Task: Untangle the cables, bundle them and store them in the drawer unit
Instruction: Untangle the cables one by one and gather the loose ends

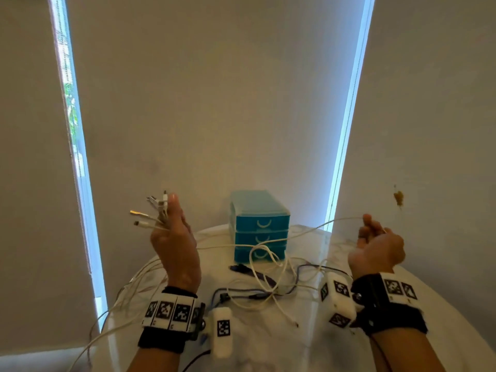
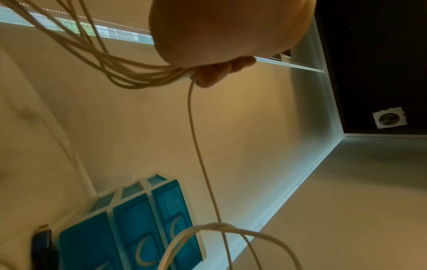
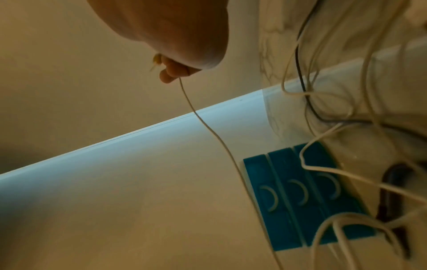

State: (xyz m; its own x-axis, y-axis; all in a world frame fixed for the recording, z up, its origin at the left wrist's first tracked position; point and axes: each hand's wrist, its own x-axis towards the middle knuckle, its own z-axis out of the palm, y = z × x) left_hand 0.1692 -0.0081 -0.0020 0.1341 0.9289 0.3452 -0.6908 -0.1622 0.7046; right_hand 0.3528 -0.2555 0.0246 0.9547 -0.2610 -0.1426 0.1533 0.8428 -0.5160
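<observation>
- Your left hand (image 1: pixel 175 245) is gripping a bunch of white cables (image 1: pixel 150 214) raised above the bench (image 1: pixel 268 345), their plug ends fanning out up and to the left past your fingers.
- From that fist, the cables are trailing down over the left edge of the bench in long loops.
- Your right hand (image 1: pixel 375 245) is pinching a single white cable (image 1: pixel 295 233) between thumb and fingers, raised at about the same height as the left.
- That cable is stretching across in front of the drawer unit (image 1: pixel 259 226) towards your left hand.
- The blue drawer unit is standing at the far edge of the bench against the blind, with all three drawers sitting closed.
- More white and dark cables (image 1: pixel 268 288) are lying tangled on the bench between your wrists, just in front of the unit.
- A dark strap (image 1: pixel 249 271) is lying flat on the bench near the lowest drawer.
</observation>
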